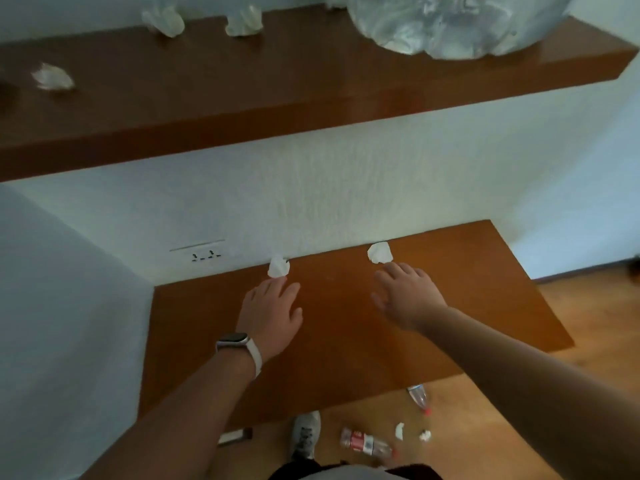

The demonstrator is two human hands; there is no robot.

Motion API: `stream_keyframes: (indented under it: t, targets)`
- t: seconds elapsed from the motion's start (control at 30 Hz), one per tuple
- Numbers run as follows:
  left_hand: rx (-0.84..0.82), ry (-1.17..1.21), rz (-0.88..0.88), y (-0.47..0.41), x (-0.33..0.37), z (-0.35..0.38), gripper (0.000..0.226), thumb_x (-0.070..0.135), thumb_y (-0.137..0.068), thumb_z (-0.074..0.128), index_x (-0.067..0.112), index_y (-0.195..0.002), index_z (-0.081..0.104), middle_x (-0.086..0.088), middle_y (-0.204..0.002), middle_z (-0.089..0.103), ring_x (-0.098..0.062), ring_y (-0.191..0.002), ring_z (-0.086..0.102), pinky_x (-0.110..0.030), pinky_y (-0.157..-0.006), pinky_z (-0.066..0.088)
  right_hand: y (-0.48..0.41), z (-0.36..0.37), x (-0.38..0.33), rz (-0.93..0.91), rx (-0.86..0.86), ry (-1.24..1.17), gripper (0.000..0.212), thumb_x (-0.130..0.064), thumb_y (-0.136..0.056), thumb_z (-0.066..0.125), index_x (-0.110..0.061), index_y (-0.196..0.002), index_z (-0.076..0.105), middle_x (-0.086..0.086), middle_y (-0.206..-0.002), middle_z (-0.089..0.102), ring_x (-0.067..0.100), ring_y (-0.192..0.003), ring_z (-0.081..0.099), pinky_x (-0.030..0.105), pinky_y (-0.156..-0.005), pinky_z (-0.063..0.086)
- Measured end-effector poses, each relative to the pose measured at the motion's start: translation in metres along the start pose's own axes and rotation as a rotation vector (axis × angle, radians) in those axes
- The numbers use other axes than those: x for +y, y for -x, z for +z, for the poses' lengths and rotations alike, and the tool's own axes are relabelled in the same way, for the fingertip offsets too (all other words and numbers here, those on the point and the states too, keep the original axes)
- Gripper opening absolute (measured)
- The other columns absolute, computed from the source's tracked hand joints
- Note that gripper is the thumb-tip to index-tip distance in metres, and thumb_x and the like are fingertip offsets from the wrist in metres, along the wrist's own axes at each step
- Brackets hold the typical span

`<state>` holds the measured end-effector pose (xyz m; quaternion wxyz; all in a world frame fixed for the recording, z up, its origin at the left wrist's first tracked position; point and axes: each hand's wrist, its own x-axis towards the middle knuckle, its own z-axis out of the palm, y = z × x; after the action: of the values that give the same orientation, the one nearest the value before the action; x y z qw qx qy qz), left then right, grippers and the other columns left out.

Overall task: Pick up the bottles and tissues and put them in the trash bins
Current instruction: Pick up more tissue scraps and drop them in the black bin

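The left hand (270, 306) and right hand (407, 296) are hovering over the brown wooden worktop (339, 341), fingers straight and holding nothing, beside the left crumpled white tissue (278, 266) and the right crumpled white tissue (379, 252). The text on the red-labelled clear plastic bottle (365, 444) is illegible.

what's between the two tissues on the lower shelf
Nothing but bare shelf between the left tissue and right tissue, seen in the head view.

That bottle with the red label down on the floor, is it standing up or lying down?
Lying down. The red-labelled bottle rests on its side on the wooden floor, its whole length flat against the boards.
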<state>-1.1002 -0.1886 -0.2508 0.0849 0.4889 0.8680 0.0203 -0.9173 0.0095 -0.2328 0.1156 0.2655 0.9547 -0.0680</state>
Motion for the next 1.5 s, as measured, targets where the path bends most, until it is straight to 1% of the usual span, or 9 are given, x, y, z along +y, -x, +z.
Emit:
stream_keyframes:
  t: [0.2,0.47,0.63,0.73,0.9,1.07,1.2,1.33,1.5]
  targets:
    - [-0.111,-0.032,0.032,-0.056,-0.045,0.024,0.053,0.042,-0.097,0.046,0.024,-0.145,0.038,-0.001,-0.147,0.04,-0.021,-0.132,0.04,-0.037,-0.103,0.04,-0.052,0.024,0.004,0.135,-0.07,0.003,0.047,-0.047,-0.098,0.038,-0.021,-0.137,0.044,0.003,-0.141,0.046,0.024,-0.129,0.044,0.042,-0.106,0.039]
    - [-0.217,-0.026,0.083,-0.107,-0.084,0.06,0.056,0.034,-0.096,0.048,0.024,-0.149,0.031,-0.003,-0.157,0.028,-0.024,-0.141,0.032,-0.041,-0.109,0.038,-0.106,0.052,0.005,0.279,-0.066,-0.097,0.052,-0.037,-0.097,0.044,-0.02,-0.144,0.033,0.009,-0.147,0.037,0.03,-0.132,0.038,0.046,-0.107,0.038]
    - [-0.218,0.03,0.112,-0.119,-0.088,0.082,0.065,0.035,-0.097,0.048,0.024,-0.155,0.02,0.002,-0.162,0.019,-0.019,-0.147,0.021,-0.038,-0.114,0.032,-0.125,0.065,0.01,0.316,-0.073,-0.156,0.055,-0.033,-0.098,0.041,-0.022,-0.149,0.023,0.009,-0.157,0.021,0.032,-0.14,0.028,0.048,-0.11,0.034]
    - [-0.164,0.048,0.115,-0.121,-0.086,0.088,0.06,0.034,-0.096,0.05,0.023,-0.151,0.028,0.002,-0.156,0.031,-0.019,-0.142,0.03,-0.039,-0.111,0.038,-0.132,0.069,0.017,0.359,-0.062,-0.203,0.054,-0.028,-0.098,0.042,-0.022,-0.148,0.025,0.007,-0.157,0.02,0.032,-0.14,0.028,0.047,-0.109,0.034]
    - [-0.078,0.086,0.127,-0.116,-0.089,0.089,0.043,0.024,-0.097,0.053,0.02,-0.139,0.047,-0.001,-0.132,0.054,-0.019,-0.119,0.05,-0.032,-0.095,0.047,-0.13,0.079,0.017,0.363,-0.024,-0.2,0.042,-0.024,-0.096,0.045,-0.018,-0.138,0.043,0.007,-0.143,0.042,0.03,-0.128,0.042,0.045,-0.104,0.041]
    - [-0.048,0.138,0.094,-0.119,-0.096,0.092,0.022,0.026,-0.099,0.051,0.019,-0.116,0.063,0.0,-0.11,0.059,-0.017,-0.102,0.053,-0.026,-0.076,0.039,-0.124,0.086,0.006,0.394,0.019,-0.238,0.028,-0.021,-0.097,0.043,-0.019,-0.123,0.054,0.003,-0.117,0.054,0.023,-0.108,0.05,0.04,-0.094,0.046]
    - [-0.028,0.145,0.091,-0.117,-0.096,0.093,0.017,0.025,-0.098,0.051,0.02,-0.107,0.065,0.001,-0.104,0.06,-0.014,-0.095,0.053,-0.023,-0.071,0.04,-0.113,0.094,-0.003,0.414,0.012,-0.272,0.018,-0.021,-0.095,0.045,-0.019,-0.104,0.06,-0.002,-0.095,0.055,0.018,-0.088,0.053,0.036,-0.082,0.051]
    - [-0.032,0.234,0.109,-0.109,-0.089,0.087,0.015,0.024,-0.096,0.054,0.019,-0.104,0.066,0.001,-0.102,0.057,-0.011,-0.09,0.051,-0.026,-0.069,0.047,-0.095,0.091,-0.016,0.443,0.027,-0.377,0.015,-0.024,-0.095,0.047,-0.02,-0.102,0.06,-0.004,-0.092,0.056,0.016,-0.082,0.056,0.038,-0.076,0.056]
    - [-0.041,0.37,0.162,-0.092,-0.056,0.073,0.019,0.029,-0.097,0.052,0.019,-0.106,0.065,0.007,-0.094,0.057,-0.009,-0.083,0.054,-0.021,-0.064,0.045,-0.052,0.078,-0.025,0.461,0.092,-0.445,0.016,-0.02,-0.092,0.056,-0.02,-0.107,0.061,-0.004,-0.098,0.058,0.016,-0.086,0.058,0.036,-0.077,0.055]
